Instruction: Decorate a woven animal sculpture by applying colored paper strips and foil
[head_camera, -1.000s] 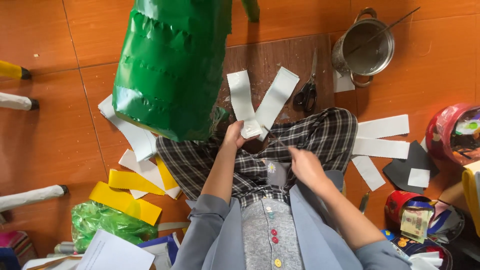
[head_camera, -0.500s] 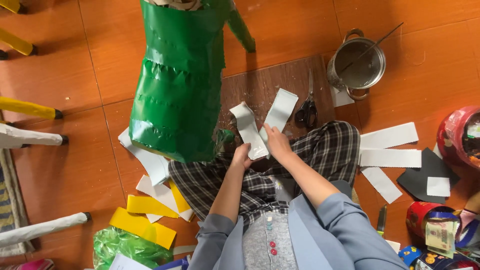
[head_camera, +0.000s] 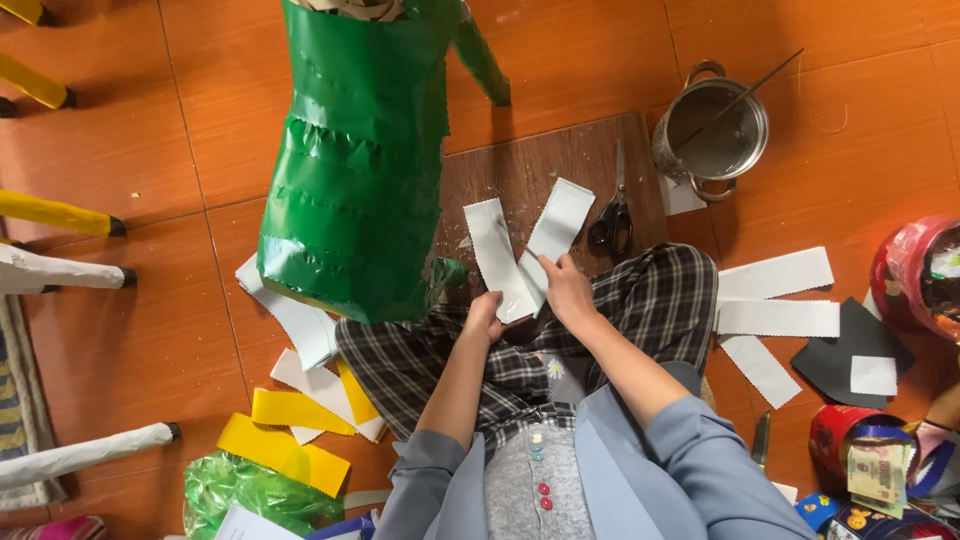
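I sit on the floor with plaid-covered legs crossed. My left hand (head_camera: 484, 318) grips the lower end of a white paper strip (head_camera: 495, 250) that points up and left. My right hand (head_camera: 566, 286) pinches a second white paper strip (head_camera: 560, 222) that slants up and right. The two strips meet at their lower ends and form a V above a brown wooden board (head_camera: 545, 165). A large figure wrapped in shiny green fringed paper (head_camera: 355, 165) stands just left of my hands.
Black scissors (head_camera: 612, 215) lie on the board. A metal pot (head_camera: 712, 128) with a stick in it stands behind. White strips (head_camera: 778, 318) and black paper (head_camera: 850, 345) lie right, yellow strips (head_camera: 285, 440) and green foil (head_camera: 245, 490) left, red tins (head_camera: 915, 270) far right.
My right hand rose from my lap to the strips and took hold of the right one. The view shifted, so the board and the pot now sit lower in it.
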